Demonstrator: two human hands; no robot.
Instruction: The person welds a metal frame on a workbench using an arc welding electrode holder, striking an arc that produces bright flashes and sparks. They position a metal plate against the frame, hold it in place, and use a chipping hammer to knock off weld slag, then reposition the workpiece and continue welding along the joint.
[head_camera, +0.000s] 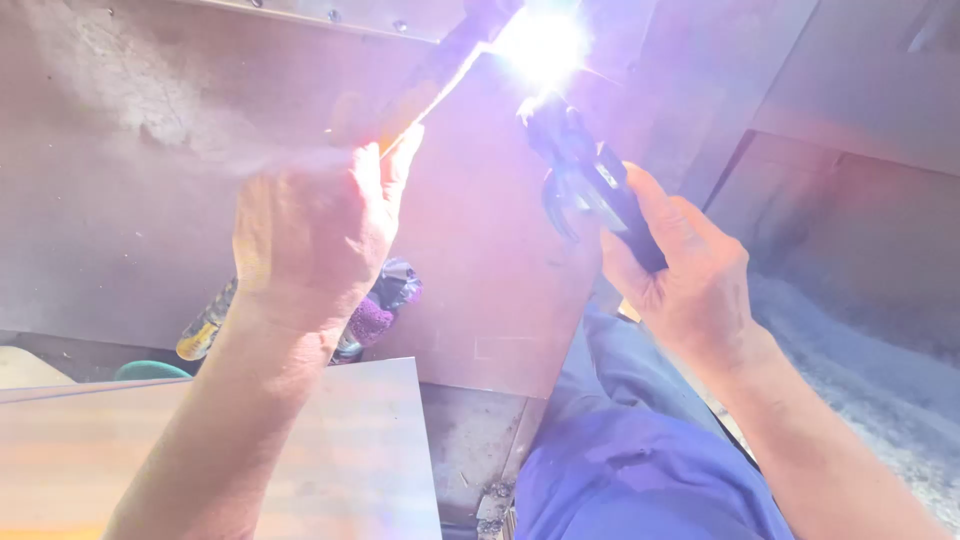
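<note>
Right hand (690, 270) grip closed around the welding torch (590, 180); left hand (315, 230) grip pinches a metal bar (420, 95).

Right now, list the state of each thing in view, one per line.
Welding arc: lit, glaring white.
Electrode holder: gripped by the right hand, tip at the arc.
Metal strip: held up by the left hand, tilted toward the arc.
Flat metal sheet: lying flat, untouched.
Blue trouser leg: bent, below the right hand.

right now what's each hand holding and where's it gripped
The right hand grips a dark welding electrode holder by its handle. The left hand steadies a narrow metal strip near its lower end, fingertips against it.
</note>
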